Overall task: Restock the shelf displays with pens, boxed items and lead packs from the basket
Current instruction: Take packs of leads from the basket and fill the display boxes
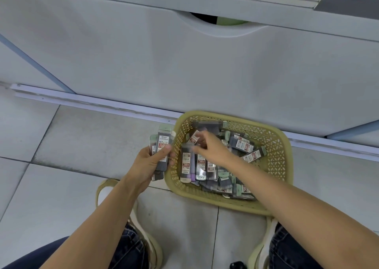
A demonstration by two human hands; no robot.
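Head camera looks steeply down at floor [71, 141].

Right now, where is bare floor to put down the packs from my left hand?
Free: the floor tiles left of the basket, up to the rail; also the tile between the shoes. Crowded: the basket, full of lead packs, with the right hand inside.

One yellow basket [285, 145]. It holds well over a dozen lead packs [186, 164]; they overlap too much for an exact count. A further stack [163, 145] shows at least three packs. Two hands: left hand [148, 164], right hand [211, 147]. Two shoes [147, 238].
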